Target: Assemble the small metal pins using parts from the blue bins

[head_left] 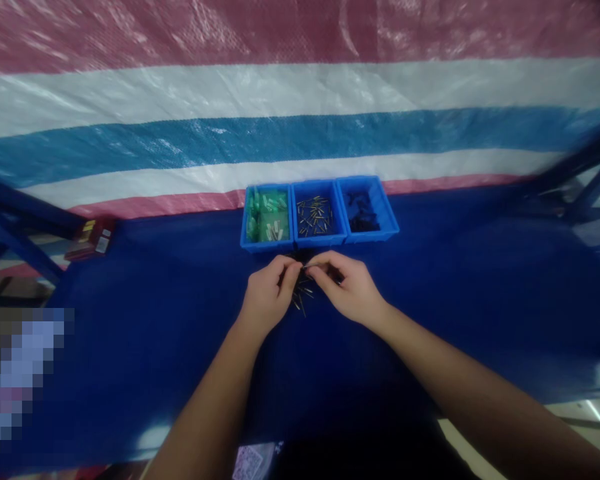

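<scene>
My left hand (274,288) and my right hand (349,285) meet fingertip to fingertip over the dark blue table. Both are closed in a pinch. A tiny thin, light piece (305,267) shows between them, too small to name; which hand has hold of it I cannot tell. Partly hidden under my fingers lies a loose pile of slim, brass-coloured metal pieces (303,293). Just beyond, similar slim pieces fill the middle blue bin (320,241). The left blue bin (269,247) contains small white pieces and green plastic bags. Dark pieces lie in the right blue bin (373,236).
A red-brown box (91,239) stands at the table's far left. Blue metal frame posts (23,223) rise at both sides. Striped plastic sheeting (300,140) hangs behind the bins. A patterned card-like item (249,462) shows at the near edge.
</scene>
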Demonstrator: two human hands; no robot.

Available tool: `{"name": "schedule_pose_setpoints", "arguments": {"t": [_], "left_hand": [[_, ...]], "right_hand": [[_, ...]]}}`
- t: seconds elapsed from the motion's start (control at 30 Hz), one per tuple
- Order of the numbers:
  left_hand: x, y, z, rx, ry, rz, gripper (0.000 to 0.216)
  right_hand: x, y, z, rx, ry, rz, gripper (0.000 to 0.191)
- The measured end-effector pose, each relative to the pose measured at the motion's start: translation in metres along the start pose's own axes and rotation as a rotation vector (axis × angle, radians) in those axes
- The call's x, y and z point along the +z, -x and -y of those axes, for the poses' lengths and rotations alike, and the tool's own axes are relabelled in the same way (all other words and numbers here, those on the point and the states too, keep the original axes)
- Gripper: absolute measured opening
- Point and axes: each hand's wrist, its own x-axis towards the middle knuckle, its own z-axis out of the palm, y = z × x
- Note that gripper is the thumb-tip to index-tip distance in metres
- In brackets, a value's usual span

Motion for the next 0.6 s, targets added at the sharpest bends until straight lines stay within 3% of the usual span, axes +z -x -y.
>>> {"name": "schedule_pose_setpoints", "arguments": {"t": [0.2, 0.33, 0.6], "left_hand": [[-0.0014, -0.0004, -0.0016, 0.043, -0.006, 0.010, 0.018], [-0.0001, 0.0004, -0.0025, 0.043, 0.065, 0.010, 0.015], [0.0021, 0.0014, -0.0062, 0.096, 0.114, 0.003, 0.012]], "right_hand": [[0.0002, 0.0016, -0.0005, -0.040, 0.025, -0.029, 0.013], [-0.0012, 0.0015, 0.0002, 0.015, -0.006, -0.078, 0.012], [-0.0046, 0.0000, 0.0035, 0.008, -0.023, -0.024, 0.022]]}}
